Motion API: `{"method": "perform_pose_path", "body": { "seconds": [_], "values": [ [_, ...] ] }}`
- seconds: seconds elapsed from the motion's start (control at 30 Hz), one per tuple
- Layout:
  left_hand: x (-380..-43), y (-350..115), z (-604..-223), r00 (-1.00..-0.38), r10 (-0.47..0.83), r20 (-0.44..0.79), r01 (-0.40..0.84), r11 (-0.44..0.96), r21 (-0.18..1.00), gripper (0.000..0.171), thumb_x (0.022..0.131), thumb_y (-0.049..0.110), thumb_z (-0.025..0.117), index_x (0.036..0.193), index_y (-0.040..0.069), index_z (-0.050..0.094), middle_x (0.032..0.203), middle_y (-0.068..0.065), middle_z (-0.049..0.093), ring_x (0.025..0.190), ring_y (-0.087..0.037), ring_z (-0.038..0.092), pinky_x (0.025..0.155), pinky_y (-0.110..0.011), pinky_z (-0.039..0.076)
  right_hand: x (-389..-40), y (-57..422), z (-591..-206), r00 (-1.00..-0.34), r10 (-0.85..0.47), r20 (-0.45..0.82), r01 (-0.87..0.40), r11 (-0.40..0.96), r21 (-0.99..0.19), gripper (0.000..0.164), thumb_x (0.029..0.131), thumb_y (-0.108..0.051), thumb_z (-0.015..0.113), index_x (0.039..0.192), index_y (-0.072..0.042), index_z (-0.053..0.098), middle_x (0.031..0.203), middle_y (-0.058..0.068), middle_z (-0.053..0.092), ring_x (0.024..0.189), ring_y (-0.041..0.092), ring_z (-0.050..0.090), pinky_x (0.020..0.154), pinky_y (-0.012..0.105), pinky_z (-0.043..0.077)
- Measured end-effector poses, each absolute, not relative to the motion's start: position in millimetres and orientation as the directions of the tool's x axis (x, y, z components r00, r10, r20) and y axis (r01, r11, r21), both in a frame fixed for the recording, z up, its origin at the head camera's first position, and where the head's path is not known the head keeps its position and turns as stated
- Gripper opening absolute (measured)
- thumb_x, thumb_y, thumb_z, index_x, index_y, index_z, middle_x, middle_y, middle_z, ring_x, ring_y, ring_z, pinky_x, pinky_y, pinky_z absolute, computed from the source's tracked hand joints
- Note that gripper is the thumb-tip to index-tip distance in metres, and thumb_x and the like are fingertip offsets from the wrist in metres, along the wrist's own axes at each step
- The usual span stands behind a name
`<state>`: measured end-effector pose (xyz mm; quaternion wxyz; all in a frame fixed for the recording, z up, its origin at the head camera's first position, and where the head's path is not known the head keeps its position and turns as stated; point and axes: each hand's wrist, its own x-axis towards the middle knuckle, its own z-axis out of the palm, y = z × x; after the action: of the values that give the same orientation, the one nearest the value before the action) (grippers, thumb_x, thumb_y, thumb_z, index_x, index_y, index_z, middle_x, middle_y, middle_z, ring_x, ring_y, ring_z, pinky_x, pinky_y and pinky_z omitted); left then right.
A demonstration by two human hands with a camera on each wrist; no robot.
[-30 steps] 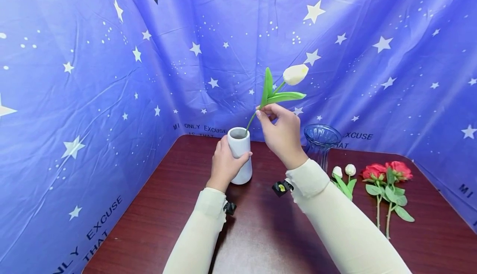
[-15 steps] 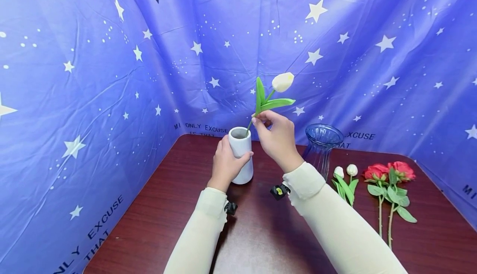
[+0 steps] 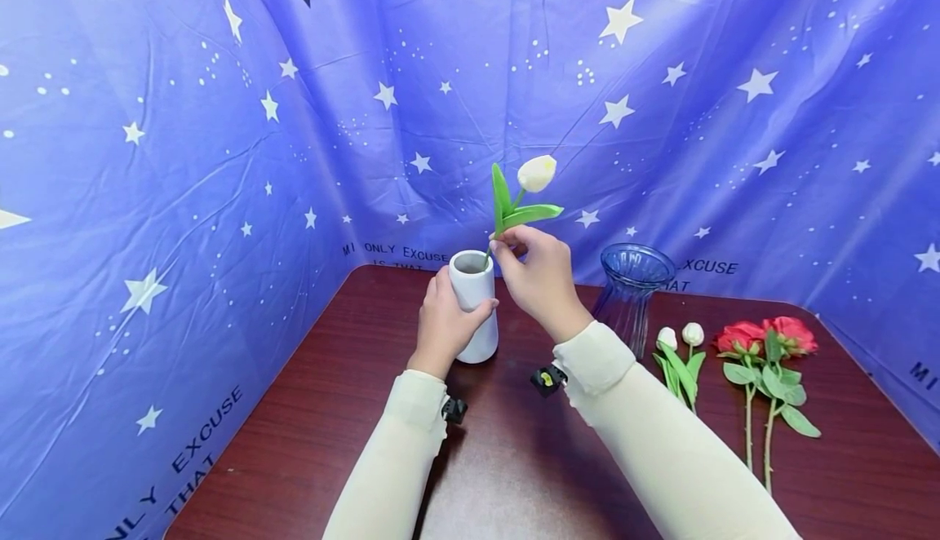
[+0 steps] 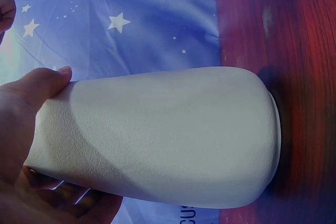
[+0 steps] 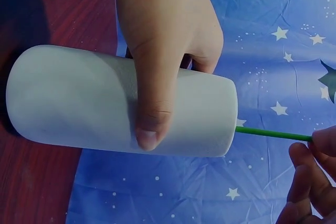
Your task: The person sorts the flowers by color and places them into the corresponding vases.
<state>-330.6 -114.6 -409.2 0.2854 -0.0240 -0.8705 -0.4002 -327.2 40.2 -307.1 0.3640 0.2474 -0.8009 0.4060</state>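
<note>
A white vase [image 3: 477, 344] stands upright on the table, and my left hand [image 3: 445, 324] grips its upper part, thumb on the near side. Above it my right hand [image 3: 539, 275] pinches the green stem [image 5: 273, 133] of a white tulip [image 3: 537, 174] between thumb and fingers. The stem's lower end passes into the vase mouth; its tip is hidden inside. Two green leaves [image 3: 529, 214] spread just over the right fingertips. In the left wrist view the vase wall [image 4: 173, 135] fills the middle, with the left thumb and fingers around its neck.
Behind my right wrist stands a ribbed blue glass vase [image 3: 637, 267]. To its right lie white tulips [image 3: 683, 365] and red roses [image 3: 767, 360] on the dark red table [image 3: 323, 442]. A blue star-patterned cloth [image 3: 441, 75] hangs around the left, back and right.
My right hand has moved down and left with the tulip, so its stem sits deeper in the white vase and more upright. My left hand stays in place on the vase.
</note>
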Motion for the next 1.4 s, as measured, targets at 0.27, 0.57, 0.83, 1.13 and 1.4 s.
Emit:
{"method": "perform_pose_path", "body": {
  "seconds": [0.27,0.57,0.83,1.13,1.4],
  "values": [
    [-331.2,-115.8,-408.8,-0.828,-0.188,0.528,0.279,0.679,0.679,0.086,0.077,0.048,0.087,0.142,0.008,0.048,0.117,-0.013,0.062,0.095,-0.033,0.067,0.081,-0.049,0.058,-328.8,36.0,-312.4,-0.630,-0.122,0.767,-0.683,0.557,-0.473,0.007,0.091,-0.012,0.077,0.091,-0.006,0.080,0.092,0.007,0.075,0.082,0.023,0.070,0.076,0.040,0.057],
    [-330.4,-113.9,-412.1,-0.827,-0.192,0.529,0.271,0.688,0.673,0.085,0.075,0.049,0.087,0.140,0.007,0.050,0.116,-0.013,0.063,0.094,-0.034,0.067,0.080,-0.050,0.057,-329.6,34.8,-321.5,-0.703,-0.117,0.701,-0.615,0.596,-0.517,0.006,0.089,-0.015,0.078,0.091,-0.010,0.082,0.098,0.011,0.068,0.087,0.030,0.068,0.079,0.044,0.054],
    [-331.2,-115.5,-411.3,-0.837,-0.189,0.514,0.257,0.692,0.674,0.088,0.076,0.049,0.087,0.143,0.008,0.048,0.119,-0.014,0.062,0.098,-0.034,0.067,0.083,-0.051,0.057,-332.1,34.0,-328.1,-0.675,-0.179,0.716,-0.645,0.615,-0.454,0.006,0.089,-0.015,0.077,0.091,-0.012,0.082,0.096,0.005,0.078,0.090,0.026,0.067,0.079,0.044,0.054],
    [-335.5,-116.7,-410.9,-0.832,-0.191,0.521,0.258,0.699,0.667,0.086,0.076,0.044,0.086,0.143,0.007,0.048,0.121,-0.014,0.062,0.099,-0.035,0.067,0.084,-0.051,0.057,-333.3,32.6,-330.8,-0.773,-0.150,0.617,-0.541,0.663,-0.517,0.011,0.094,-0.030,0.072,0.093,-0.021,0.080,0.096,0.002,0.075,0.085,0.025,0.067,0.072,0.043,0.053],
    [-334.7,-115.5,-413.5,-0.829,-0.193,0.525,0.257,0.702,0.664,0.084,0.077,0.046,0.084,0.142,0.008,0.049,0.119,-0.013,0.062,0.097,-0.034,0.067,0.082,-0.050,0.057,-338.7,32.1,-331.5,-0.740,-0.195,0.644,-0.567,0.697,-0.440,0.012,0.091,-0.026,0.073,0.089,-0.018,0.082,0.096,0.001,0.077,0.091,0.028,0.069,0.076,0.046,0.054]
  ]
}}
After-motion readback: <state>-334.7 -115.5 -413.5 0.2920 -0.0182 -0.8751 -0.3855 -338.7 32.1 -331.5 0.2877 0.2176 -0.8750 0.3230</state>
